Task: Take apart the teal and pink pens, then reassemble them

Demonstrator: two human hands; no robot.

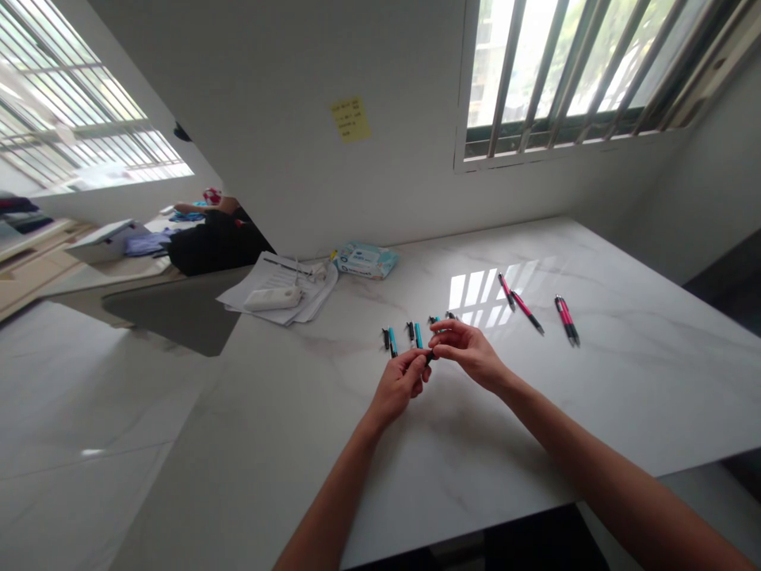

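My left hand [400,382] and my right hand [469,351] meet over the white marble table [624,381], both pinched on one small dark pen [429,356] held between them. Just beyond my fingers lie several teal pens [392,341] in a short row. Farther right lie three pink pens [527,311], one pair [567,319] set apart from the others.
A pack of wet wipes [366,259] lies by the wall, next to a stack of papers [279,285] with a white device [272,298] on top. A yellow sticky note [350,119] hangs on the wall. Another person's arm and dark bag [208,238] show at left.
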